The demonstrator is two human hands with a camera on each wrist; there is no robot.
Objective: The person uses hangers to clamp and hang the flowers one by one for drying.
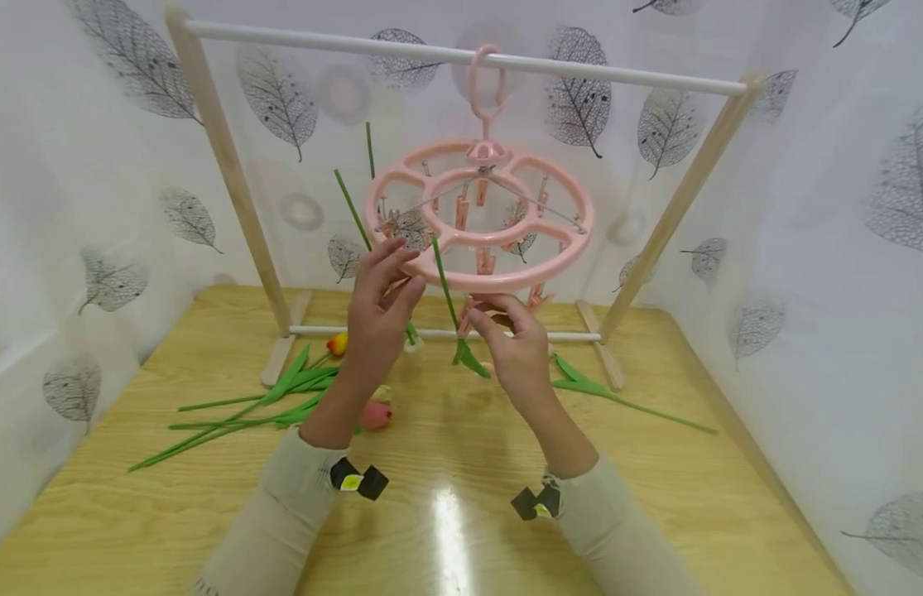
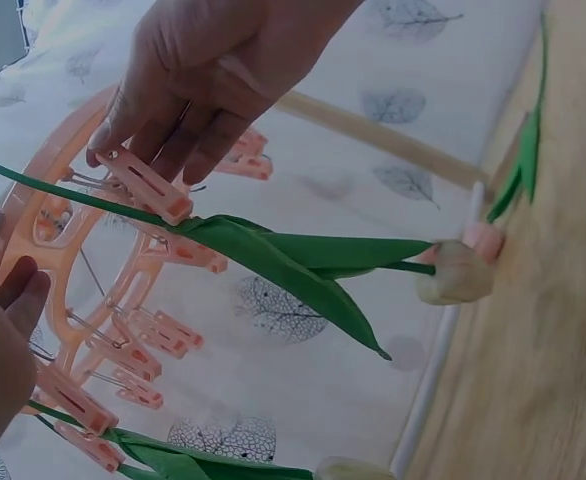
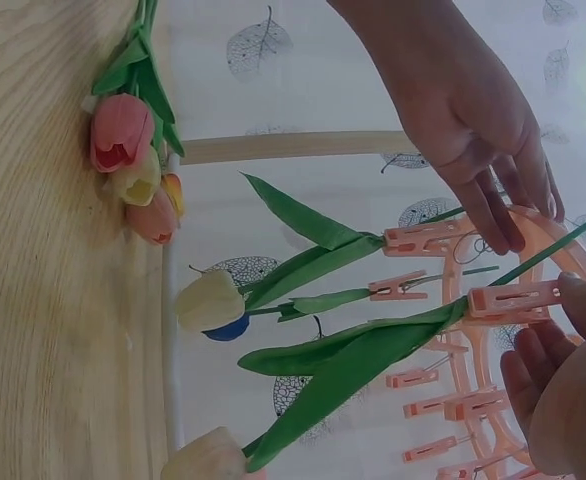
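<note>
Cream-bloomed, green-leaved tulip [image 3: 363, 360] head-down in pink clip [image 3: 513, 300]; right grip [image 1: 519, 343] around clip, left grip [image 1: 376, 314] around ring [image 1: 531, 278].

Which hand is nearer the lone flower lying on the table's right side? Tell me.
Right. The right hand, pinching a clip, is above the flower and to its left; the left hand, at the hanger's rim, is farther left.

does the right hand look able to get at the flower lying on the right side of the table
Probably yes: the flower lies near the right hand, with nothing seen lying over it. That hand pinches a clip, though, so it would likely need to let go first.
</note>
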